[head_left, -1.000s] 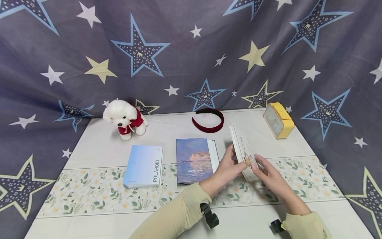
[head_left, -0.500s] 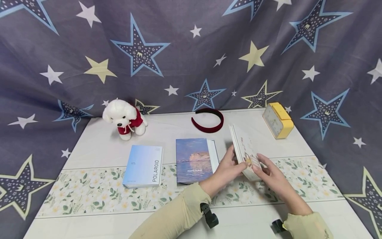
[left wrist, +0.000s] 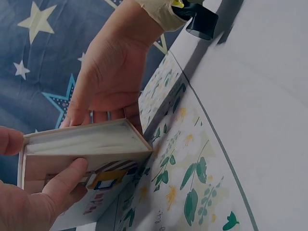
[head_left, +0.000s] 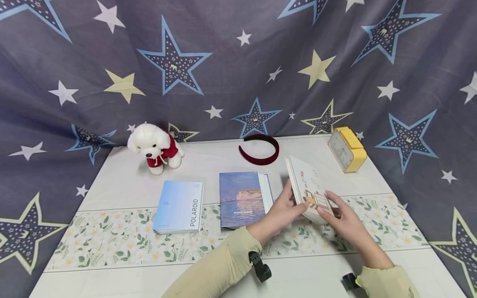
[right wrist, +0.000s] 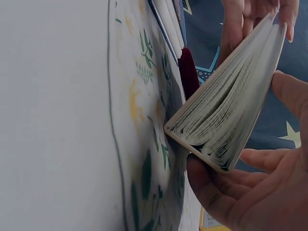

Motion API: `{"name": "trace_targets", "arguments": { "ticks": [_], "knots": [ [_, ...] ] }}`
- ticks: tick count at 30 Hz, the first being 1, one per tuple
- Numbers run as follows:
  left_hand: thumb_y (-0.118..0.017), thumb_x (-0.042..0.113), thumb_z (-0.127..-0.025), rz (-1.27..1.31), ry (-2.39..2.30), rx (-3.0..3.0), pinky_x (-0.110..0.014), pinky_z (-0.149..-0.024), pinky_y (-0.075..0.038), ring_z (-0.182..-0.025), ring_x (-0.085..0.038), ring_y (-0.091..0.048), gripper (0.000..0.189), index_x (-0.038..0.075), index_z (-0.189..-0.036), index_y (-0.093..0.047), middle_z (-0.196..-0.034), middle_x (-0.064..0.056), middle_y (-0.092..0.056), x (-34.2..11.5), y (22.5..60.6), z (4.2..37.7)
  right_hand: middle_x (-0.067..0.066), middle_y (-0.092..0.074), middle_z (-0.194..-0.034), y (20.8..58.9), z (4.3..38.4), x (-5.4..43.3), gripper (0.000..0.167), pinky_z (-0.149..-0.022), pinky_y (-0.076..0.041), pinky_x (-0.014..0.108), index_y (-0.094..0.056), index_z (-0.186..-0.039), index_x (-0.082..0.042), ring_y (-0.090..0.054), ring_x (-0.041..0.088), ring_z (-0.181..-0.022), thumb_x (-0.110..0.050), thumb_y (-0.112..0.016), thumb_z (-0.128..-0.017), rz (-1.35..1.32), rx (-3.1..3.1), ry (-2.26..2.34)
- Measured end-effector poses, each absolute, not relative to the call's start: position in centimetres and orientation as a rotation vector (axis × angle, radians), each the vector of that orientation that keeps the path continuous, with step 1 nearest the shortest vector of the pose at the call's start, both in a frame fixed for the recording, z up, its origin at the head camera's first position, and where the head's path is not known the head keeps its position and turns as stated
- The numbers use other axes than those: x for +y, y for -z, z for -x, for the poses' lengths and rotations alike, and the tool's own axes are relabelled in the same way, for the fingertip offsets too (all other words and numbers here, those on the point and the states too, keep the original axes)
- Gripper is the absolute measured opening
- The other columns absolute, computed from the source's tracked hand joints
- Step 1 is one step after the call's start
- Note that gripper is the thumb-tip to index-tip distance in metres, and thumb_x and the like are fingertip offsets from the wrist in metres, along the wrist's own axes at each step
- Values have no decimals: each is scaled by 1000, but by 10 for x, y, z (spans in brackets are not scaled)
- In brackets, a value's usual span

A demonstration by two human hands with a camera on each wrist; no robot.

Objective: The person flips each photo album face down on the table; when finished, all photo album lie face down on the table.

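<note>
Both hands hold a thick white photo album (head_left: 307,180) tilted over the floral strip, its left side raised. Red marks and a yellow-and-brown drawing decorate its cover. My left hand (head_left: 279,213) grips the left side, thumb on the cover and fingers behind. On the opposite side, my right hand (head_left: 346,221) holds the album's spine side. In the right wrist view, the right fingers curl round the spine and the thumb lies against the cover; page edges (right wrist: 216,106) fan out between the covers. The left wrist view shows the left thumb (left wrist: 70,180) pressed on the printed cover.
A blue photo album (head_left: 242,198) lies beside the left hand, with a light-blue POLAROID album (head_left: 179,207) farther left. Behind are a white plush dog (head_left: 156,147), a dark-red headband (head_left: 275,153) and a yellow clock (head_left: 348,149). A star-patterned curtain (head_left: 223,54) hangs behind the table.
The held album has turned gradually, so more of its printed cover faces the head camera. My right hand has shifted slightly right with its edge; the left hand has stayed nearly in place.
</note>
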State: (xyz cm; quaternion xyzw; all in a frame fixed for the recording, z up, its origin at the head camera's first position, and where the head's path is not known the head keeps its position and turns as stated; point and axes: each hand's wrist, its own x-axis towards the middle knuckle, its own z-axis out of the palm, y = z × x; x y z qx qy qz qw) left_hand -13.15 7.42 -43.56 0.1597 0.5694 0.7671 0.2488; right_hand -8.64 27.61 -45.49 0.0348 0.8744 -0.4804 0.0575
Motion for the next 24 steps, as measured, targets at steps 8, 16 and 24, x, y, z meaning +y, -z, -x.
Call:
{"name": "trace_targets", "arguments": {
  "ticks": [8, 16, 24],
  "knots": [
    [-49, -6, -96, -327, -2004, 1591, -44, -86, -54, -104, -33, -66, 93, 25, -156, 15, -133, -23, -56, 74, 437, 130, 27, -35, -147, 453, 86, 278, 89, -81, -50, 42, -19, -155, -3, -50, 40, -117, -45, -65, -91, -174, 2715, 1342],
    [-55, -5, -93, -324, -1896, 1745, -28, -82, -55, -95, -24, -70, 90, 14, -157, 6, -118, -18, -66, 71, 440, 131, 28, -50, -133, 454, 86, 282, 90, -78, -51, 32, -18, -153, 4, -58, 32, -106, -37, -69, -91, -101, 2738, 1347],
    [-70, -4, -83, -487, -1798, 1851, -24, -79, -53, -88, -11, -68, 104, 17, -158, 0, -117, -7, -67, 68, 450, 136, 29, -47, -138, 456, 84, 285, 95, -79, -50, 36, -14, -154, 3, -56, 34, -108, -43, -68, -91, -107, 2728, 1306]
  ]
}}
